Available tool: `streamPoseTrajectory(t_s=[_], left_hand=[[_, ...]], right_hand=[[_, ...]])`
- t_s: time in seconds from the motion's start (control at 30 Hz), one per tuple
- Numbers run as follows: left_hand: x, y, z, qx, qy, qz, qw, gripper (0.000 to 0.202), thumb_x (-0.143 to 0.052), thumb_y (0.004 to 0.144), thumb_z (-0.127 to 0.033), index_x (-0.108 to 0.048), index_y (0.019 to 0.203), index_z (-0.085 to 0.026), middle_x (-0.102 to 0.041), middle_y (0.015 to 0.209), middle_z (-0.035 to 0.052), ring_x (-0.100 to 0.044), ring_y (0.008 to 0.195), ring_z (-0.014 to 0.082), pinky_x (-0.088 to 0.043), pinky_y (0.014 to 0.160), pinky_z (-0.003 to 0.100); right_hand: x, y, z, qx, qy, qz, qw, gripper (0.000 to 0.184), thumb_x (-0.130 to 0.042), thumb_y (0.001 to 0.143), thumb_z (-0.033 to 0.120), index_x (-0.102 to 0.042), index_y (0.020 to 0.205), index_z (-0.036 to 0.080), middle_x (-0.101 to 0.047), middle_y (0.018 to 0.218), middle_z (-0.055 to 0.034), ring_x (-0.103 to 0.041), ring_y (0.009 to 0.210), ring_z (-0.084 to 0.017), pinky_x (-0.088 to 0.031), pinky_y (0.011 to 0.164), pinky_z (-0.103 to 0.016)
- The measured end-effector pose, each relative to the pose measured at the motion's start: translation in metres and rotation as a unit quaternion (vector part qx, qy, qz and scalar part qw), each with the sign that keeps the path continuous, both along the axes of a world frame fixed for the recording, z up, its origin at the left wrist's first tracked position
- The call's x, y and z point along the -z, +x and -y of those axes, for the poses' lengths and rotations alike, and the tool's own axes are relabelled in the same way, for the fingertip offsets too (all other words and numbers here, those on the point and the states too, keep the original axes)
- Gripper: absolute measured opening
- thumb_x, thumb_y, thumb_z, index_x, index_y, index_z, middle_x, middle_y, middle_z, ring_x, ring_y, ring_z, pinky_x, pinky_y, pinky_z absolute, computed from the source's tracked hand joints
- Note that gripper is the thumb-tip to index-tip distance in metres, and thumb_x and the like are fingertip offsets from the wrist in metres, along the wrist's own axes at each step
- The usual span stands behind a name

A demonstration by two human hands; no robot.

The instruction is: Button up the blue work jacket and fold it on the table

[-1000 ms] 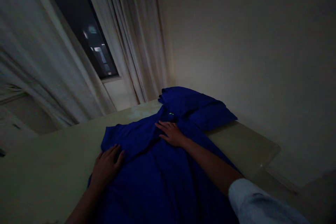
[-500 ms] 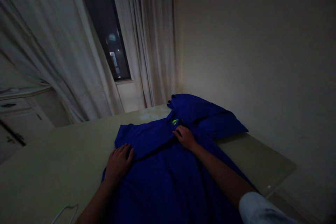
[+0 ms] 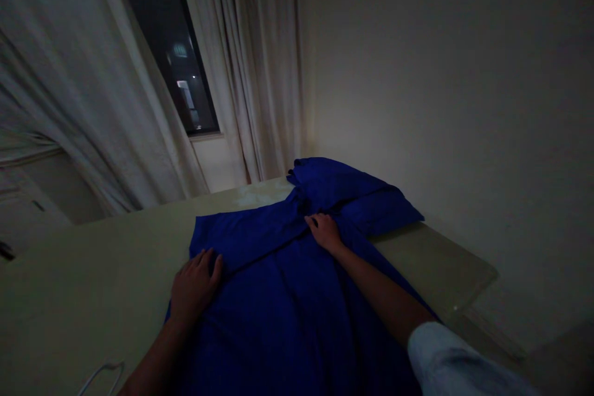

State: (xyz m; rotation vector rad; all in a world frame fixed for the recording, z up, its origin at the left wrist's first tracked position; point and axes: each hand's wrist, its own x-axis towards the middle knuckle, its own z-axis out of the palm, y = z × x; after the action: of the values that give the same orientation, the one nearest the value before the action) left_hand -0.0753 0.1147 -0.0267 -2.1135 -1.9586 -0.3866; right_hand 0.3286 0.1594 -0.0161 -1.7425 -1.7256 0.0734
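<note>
Garment [image 3: 273, 309], blue, lies at frame 6 o'clock on the table [image 3: 116, 284]. From its middle: left hand [image 3: 195, 281] flat at 9, right hand [image 3: 322, 230] curled at 1 — grip uncertain. Risk: uneven drag could ruck it. Blue bundle [image 3: 357, 189] crowds 1, beyond right hand; cable [image 3: 104, 368] at 8.

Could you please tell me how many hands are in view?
2: the left hand rests at the left edge of the blue cloth; the right hand is farther forward and to the right, curled on the cloth. No other hand shows.
</note>
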Motion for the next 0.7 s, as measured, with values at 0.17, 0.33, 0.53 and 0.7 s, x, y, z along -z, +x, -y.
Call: streamPoseTrajectory(t_s=[0.17, 0.33, 0.53, 0.7], left_hand=[[0.002, -0.001, -0.001, -0.020, -0.036, -0.012, 0.999, 0.071, -0.024, 0.105, -0.056, -0.061, 0.145, -0.011, -0.058, 0.153, 0.0198, -0.060, 0.134, 0.0351, -0.046, 0.111, 0.049], [0.001, 0.001, 0.000, -0.039, -0.061, -0.007, 0.997, 0.075, -0.020, 0.104, -0.059, -0.052, 0.154, -0.013, -0.049, 0.161, 0.0167, -0.052, 0.142, 0.0365, -0.042, 0.114, 0.054], [-0.007, 0.008, 0.005, -0.043, -0.056, 0.006, 0.998, 0.072, -0.025, 0.104, -0.058, -0.055, 0.151, -0.013, -0.052, 0.159, 0.0170, -0.052, 0.142, 0.0373, -0.041, 0.115, 0.054], [-0.016, 0.012, 0.008, -0.028, -0.043, 0.037, 0.998, 0.068, -0.030, 0.105, -0.056, -0.059, 0.148, -0.011, -0.055, 0.156, 0.0185, -0.053, 0.139, 0.0381, -0.041, 0.114, 0.055]], right_hand=[[-0.008, -0.003, 0.011, 0.041, 0.057, 0.046, 0.996, 0.040, -0.047, 0.108, 0.042, -0.068, 0.137, 0.025, -0.073, 0.126, -0.0106, -0.057, 0.125, -0.028, -0.037, 0.108, -0.044], [-0.018, 0.026, -0.001, 0.135, 0.131, -0.013, 0.982, 0.053, -0.053, 0.100, 0.054, -0.062, 0.143, 0.024, -0.064, 0.130, -0.0163, -0.054, 0.119, -0.033, -0.040, 0.103, -0.049], [-0.019, 0.108, -0.030, 0.206, 0.154, -0.365, 0.895, 0.057, -0.053, 0.092, 0.052, -0.053, 0.141, 0.024, -0.063, 0.127, -0.0141, -0.058, 0.118, -0.029, -0.050, 0.100, -0.046], [-0.038, 0.135, -0.060, 0.107, 0.140, -0.479, 0.860, 0.043, -0.040, 0.098, 0.049, -0.057, 0.132, 0.029, -0.066, 0.115, -0.0087, -0.065, 0.107, -0.025, -0.058, 0.085, -0.039]])
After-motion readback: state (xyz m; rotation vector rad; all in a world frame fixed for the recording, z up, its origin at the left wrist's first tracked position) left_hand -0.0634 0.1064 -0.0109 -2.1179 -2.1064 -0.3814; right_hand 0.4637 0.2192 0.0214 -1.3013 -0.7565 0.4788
